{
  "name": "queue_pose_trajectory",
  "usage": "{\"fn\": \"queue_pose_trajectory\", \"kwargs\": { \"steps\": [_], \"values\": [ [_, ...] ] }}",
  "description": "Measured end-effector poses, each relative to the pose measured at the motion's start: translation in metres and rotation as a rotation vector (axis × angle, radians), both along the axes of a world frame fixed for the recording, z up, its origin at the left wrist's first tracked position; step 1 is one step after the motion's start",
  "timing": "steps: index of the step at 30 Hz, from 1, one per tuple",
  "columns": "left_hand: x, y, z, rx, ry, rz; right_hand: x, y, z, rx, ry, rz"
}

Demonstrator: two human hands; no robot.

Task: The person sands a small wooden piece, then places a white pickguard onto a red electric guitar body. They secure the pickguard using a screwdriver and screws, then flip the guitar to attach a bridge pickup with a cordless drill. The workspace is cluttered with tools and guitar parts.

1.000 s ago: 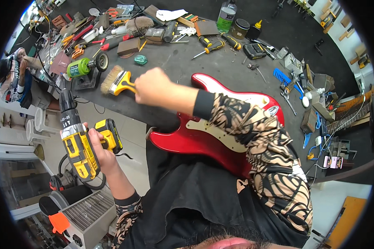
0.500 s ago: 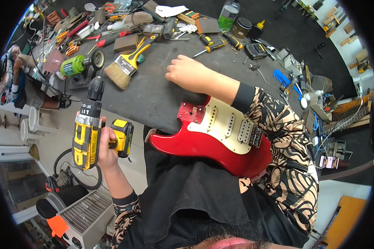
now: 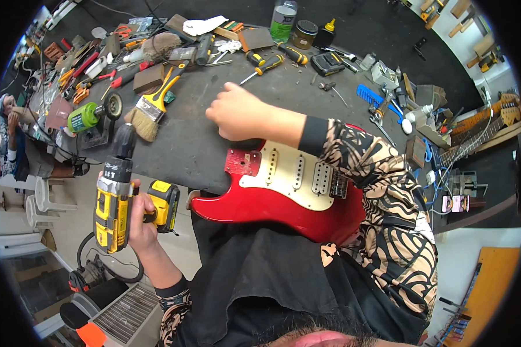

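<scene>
My left hand (image 3: 143, 222) grips a yellow and black cordless drill (image 3: 112, 208) by its handle, chuck pointing away from me, over the left front of the bench. A red electric guitar body (image 3: 272, 214) with a cream pickguard (image 3: 283, 179) and no neck lies across my lap against the bench edge. My right forearm crosses above the guitar's bridge end. Just beyond the neck pocket, my right hand (image 3: 233, 114) is over the bench with its fingers curled closed; whatever may be inside them is hidden.
Left of the right hand lie a wide paintbrush (image 3: 150, 113) and a green bench grinder (image 3: 85, 117). Screwdrivers (image 3: 263, 66), a bottle of green liquid (image 3: 283, 22) and a black battery charger (image 3: 328, 63) stand farther back. A blue comb (image 3: 371, 98) lies right. A person sits far left.
The view has turned, so bench and guitar appear farther left. The drill sits slightly lower in view, still in my left hand. My right hand's thumb sticks up more.
</scene>
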State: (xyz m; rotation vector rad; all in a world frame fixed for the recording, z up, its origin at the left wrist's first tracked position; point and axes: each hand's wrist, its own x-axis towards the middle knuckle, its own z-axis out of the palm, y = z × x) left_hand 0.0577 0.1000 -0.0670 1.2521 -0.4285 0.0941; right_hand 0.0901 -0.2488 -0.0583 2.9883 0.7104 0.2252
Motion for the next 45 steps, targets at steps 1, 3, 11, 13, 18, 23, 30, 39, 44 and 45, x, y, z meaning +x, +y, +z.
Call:
{"fn": "queue_pose_trajectory", "kwargs": {
  "steps": [1,3,11,13,18,23,30,39,44,45],
  "values": [
    [-0.004,0.004,0.006,0.017,-0.019,0.016,0.001,0.004,0.013,0.227,0.094,-0.067],
    [-0.008,-0.011,0.020,-0.054,0.061,-0.036,-0.006,-0.001,0.037,0.785,0.243,-0.227],
    [-0.023,-0.043,0.040,-0.349,0.144,-0.337,-0.031,0.039,0.100,2.285,0.509,0.140],
    [-0.025,-0.051,0.042,-0.333,0.123,-0.371,-0.038,0.046,0.106,2.305,0.528,0.196],
    [-0.027,-0.061,0.046,-0.318,0.163,-0.385,-0.053,0.058,0.121,2.334,0.538,0.245],
    [-0.028,-0.062,0.046,-0.296,0.175,-0.411,-0.055,0.060,0.124,2.300,0.521,0.251],
    [-0.033,-0.065,0.046,-0.350,0.218,-0.377,-0.055,0.066,0.125,2.282,0.514,0.210],
    [-0.029,-0.066,0.036,-0.500,0.269,-0.485,-0.053,0.075,0.122,2.253,0.399,0.191],
    [-0.021,-0.069,0.042,-0.459,0.238,-0.564,-0.049,0.077,0.124,2.267,0.268,0.174],
    [-0.016,-0.067,0.042,-0.407,0.216,-0.539,-0.045,0.069,0.128,2.258,0.222,0.190]
  ]
}}
